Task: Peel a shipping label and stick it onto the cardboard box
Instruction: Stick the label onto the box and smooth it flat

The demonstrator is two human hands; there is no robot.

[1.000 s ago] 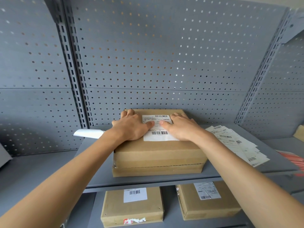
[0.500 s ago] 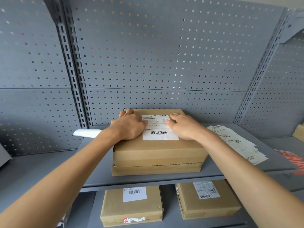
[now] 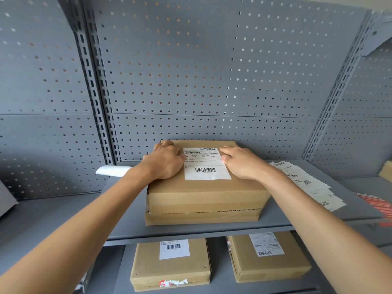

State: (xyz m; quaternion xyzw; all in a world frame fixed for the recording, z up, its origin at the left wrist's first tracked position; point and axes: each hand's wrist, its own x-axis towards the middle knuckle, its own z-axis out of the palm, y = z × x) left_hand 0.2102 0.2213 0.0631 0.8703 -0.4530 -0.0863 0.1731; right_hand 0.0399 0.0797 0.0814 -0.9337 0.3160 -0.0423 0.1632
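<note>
A brown cardboard box [image 3: 203, 196] sits on the grey shelf [image 3: 191, 230] in front of me. A white shipping label [image 3: 206, 164] with barcodes lies flat on the box top. My left hand [image 3: 164, 163] rests palm down on the box top at the label's left edge, fingers loosely curled. My right hand [image 3: 241, 164] lies palm down at the label's right edge, thumb touching it. Neither hand holds anything.
Several loose labels [image 3: 307, 183] are fanned on the shelf right of the box. A curled white backing sheet [image 3: 112, 170] lies at the left. Two labelled boxes, one on the left [image 3: 171, 268] and one on the right [image 3: 269, 259], sit on the lower shelf. A pegboard wall [image 3: 191, 71] rises close behind.
Both hands have slid outward from the label's middle to its left and right edges, uncovering the whole label.
</note>
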